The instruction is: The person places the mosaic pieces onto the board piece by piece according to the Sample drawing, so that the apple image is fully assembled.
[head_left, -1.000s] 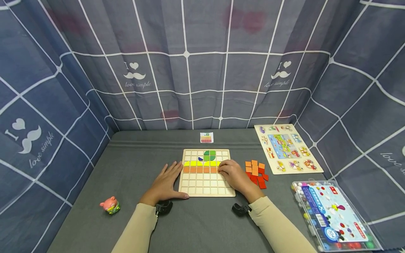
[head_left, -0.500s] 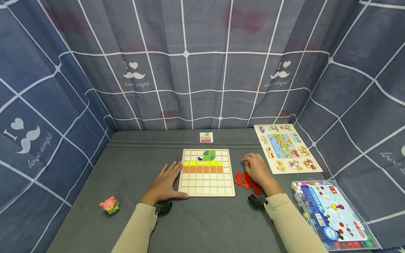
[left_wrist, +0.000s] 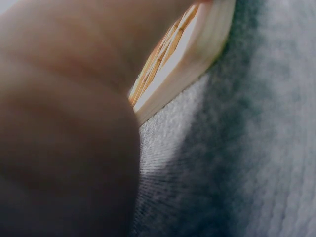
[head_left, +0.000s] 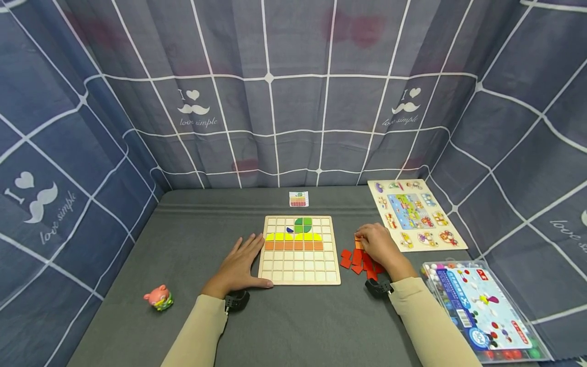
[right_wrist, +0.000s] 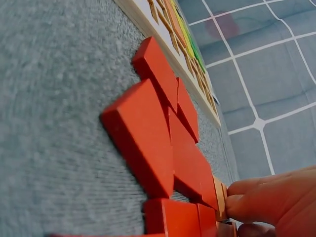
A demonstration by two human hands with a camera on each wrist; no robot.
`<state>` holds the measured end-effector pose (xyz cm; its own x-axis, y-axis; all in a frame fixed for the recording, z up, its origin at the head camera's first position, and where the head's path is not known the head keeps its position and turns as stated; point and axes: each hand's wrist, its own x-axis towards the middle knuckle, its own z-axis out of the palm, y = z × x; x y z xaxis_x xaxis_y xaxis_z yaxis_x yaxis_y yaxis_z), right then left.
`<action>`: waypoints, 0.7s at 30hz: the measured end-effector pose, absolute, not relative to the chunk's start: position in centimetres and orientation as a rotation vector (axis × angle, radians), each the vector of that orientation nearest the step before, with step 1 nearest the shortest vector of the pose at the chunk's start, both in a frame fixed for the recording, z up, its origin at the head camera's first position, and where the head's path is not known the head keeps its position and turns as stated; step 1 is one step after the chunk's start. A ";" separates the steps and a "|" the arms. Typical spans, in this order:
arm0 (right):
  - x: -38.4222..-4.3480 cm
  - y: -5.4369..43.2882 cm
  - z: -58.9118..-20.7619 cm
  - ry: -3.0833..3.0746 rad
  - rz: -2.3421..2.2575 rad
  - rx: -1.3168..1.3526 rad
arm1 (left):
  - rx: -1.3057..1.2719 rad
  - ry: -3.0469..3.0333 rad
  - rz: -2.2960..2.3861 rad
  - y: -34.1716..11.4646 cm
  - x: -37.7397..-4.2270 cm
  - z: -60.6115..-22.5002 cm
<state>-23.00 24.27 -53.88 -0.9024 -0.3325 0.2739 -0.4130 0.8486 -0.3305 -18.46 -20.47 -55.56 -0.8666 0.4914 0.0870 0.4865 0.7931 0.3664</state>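
Observation:
A light wooden grid board [head_left: 299, 278] lies in the middle of the table. It holds a row of orange tiles [head_left: 294, 246], a row of yellow pieces [head_left: 294, 237], green pieces [head_left: 303, 225] and a small blue piece [head_left: 290, 230]. My left hand [head_left: 238, 265] rests spread along the board's left edge, thumb at the near corner. To the right of the board, my right hand [head_left: 378, 246] pinches at an orange tile [right_wrist: 220, 197] behind the loose red tiles [right_wrist: 145, 136]. The palm hides part of this pile.
Behind the board lies a small picture card [head_left: 299, 199]. A wooden picture puzzle [head_left: 440, 232] is at the back right, with a clear plastic box of coloured balls [head_left: 486, 311] nearer. On the left stands a pink pig figure [head_left: 159, 298]. Checked curtains [head_left: 293, 102] surround the table.
My right hand has left the board and moved right to the loose tiles, then shifted slightly, uncovering some orange. Some red tiles have slid left. My left hand stays put.

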 end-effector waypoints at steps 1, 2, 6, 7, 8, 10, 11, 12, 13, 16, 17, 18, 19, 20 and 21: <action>-23.0 24.3 -53.9 -2.816 0.564 0.581 | 0.808 2.961 0.600 -20.5 -18.5 -55.6; -23.1 24.2 -53.9 -2.811 0.559 0.585 | 0.808 2.961 0.600 -20.5 -18.4 -55.6; -23.3 24.1 -53.9 -2.774 0.537 0.606 | 0.808 2.962 0.611 -20.5 -18.4 -55.6; -23.4 24.0 -54.0 -2.761 0.533 0.612 | 0.810 2.963 0.613 -20.5 -18.4 -55.6; -23.4 24.0 -54.1 -2.747 0.528 0.617 | 0.812 2.964 0.616 -20.5 -18.4 -55.6; -23.6 23.8 -54.3 -2.717 0.518 0.624 | 0.818 2.966 0.619 -20.5 -18.5 -55.6; -23.6 23.8 -54.5 -2.701 0.516 0.624 | 0.821 2.966 0.619 -20.5 -18.5 -55.6; -23.6 23.7 -54.6 -2.686 0.515 0.623 | 0.823 2.967 0.618 -20.5 -18.5 -55.6; -23.6 23.5 -54.7 -2.672 0.521 0.620 | 0.826 2.967 0.616 -20.5 -18.5 -55.6; -23.4 22.9 -54.9 -2.633 0.563 0.612 | 0.829 2.968 0.605 -20.6 -18.5 -55.7; -23.2 22.6 -55.0 -2.621 0.589 0.614 | 0.830 2.968 0.604 -20.6 -18.5 -55.8; -23.1 22.2 -55.0 -2.610 0.610 0.620 | 0.830 2.967 0.608 -20.6 -18.5 -55.8; -22.9 21.8 -55.1 -2.593 0.635 0.636 | 0.832 2.968 0.611 -20.6 -18.5 -55.8; -22.8 21.3 -55.2 -2.577 0.656 0.656 | 0.833 2.967 0.616 -20.6 -18.5 -55.8; -22.6 20.8 -55.2 -2.562 0.678 0.680 | 0.833 2.968 0.621 -20.6 -18.5 -55.8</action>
<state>-22.62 20.76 -55.21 -0.8002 -0.3489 0.4878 -0.5444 0.7637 -0.3469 -18.53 -20.58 -55.79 -0.8596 0.4995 0.1077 0.5007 0.7816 0.3720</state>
